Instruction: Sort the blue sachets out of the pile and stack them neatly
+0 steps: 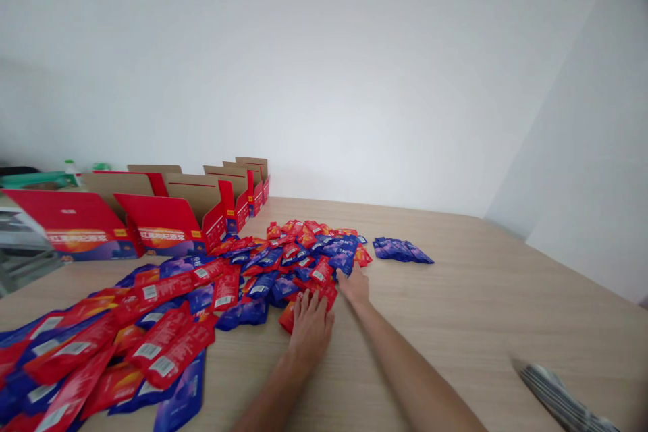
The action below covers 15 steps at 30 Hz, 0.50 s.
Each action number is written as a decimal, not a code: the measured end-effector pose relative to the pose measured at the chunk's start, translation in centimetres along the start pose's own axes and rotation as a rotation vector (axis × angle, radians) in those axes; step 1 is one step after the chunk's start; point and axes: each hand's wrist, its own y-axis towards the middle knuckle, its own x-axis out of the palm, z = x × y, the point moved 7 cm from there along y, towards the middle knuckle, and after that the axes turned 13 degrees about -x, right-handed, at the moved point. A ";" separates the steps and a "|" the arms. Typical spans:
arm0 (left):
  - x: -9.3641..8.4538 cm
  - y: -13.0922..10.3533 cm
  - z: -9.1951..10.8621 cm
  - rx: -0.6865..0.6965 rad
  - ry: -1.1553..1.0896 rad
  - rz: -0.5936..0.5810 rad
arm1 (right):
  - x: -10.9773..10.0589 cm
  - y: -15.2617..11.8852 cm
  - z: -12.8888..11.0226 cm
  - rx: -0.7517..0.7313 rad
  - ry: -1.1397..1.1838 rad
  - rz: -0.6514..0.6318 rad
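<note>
On the pale wood-grain table (480, 304), the left hand (311, 327) lies loosely spread on a shiny red plastic pouch (286, 318); the right hand (356, 285) is at shiny blue plastic pouches (344, 259) on the red-and-blue heap's (283, 260) right edge; whether it grips, I cannot tell

Resting the left hand (311, 325), fingers spread, on a red packet (287, 318). Reaching with the right hand (356, 285) to a blue packet (342, 263) at the right end of a mixed pile (263, 262). Spread from there towards the near left corner of the table (470, 270), more red and blue packets (167, 310). Along the left edge, open red boxes (156, 213). Apart, nearer the far edge, a blue row (401, 250). Towards the near right corner, a blurred striped thing (559, 397).
</note>
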 end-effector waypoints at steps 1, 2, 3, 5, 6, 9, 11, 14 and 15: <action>0.0 0.0 0.0 -0.004 -0.012 -0.003 | 0.2 0.3 0.1 0.031 0.015 0.006; -0.1 0.0 -0.1 -0.005 -0.022 -0.007 | 0.3 0.5 0.3 0.056 0.035 0.012; -0.1 0.0 -0.1 -0.007 -0.033 -0.010 | 0.4 0.7 0.3 0.073 0.060 0.018; -0.3 0.0 -0.4 -0.011 -0.066 -0.007 | 0.3 0.7 0.3 0.084 0.128 0.027; -0.4 0.1 -0.5 -0.012 -0.092 -0.001 | 0.1 0.5 0.3 0.081 0.168 0.029; -0.8 0.1 -0.7 -0.014 -0.236 0.018 | -0.6 -0.7 0.3 0.068 0.303 0.020; -0.8 0.3 -0.8 -0.038 -0.382 -0.006 | -1.1 -2.1 0.4 0.069 0.400 0.005; -0.5 0.6 -1.0 -0.136 -0.534 -0.070 | -1.5 -5.1 0.6 0.073 0.550 -0.012; -0.3 0.7 -1.1 -0.177 -0.560 -0.091 | -1.5 -6.2 0.6 0.073 0.599 -0.016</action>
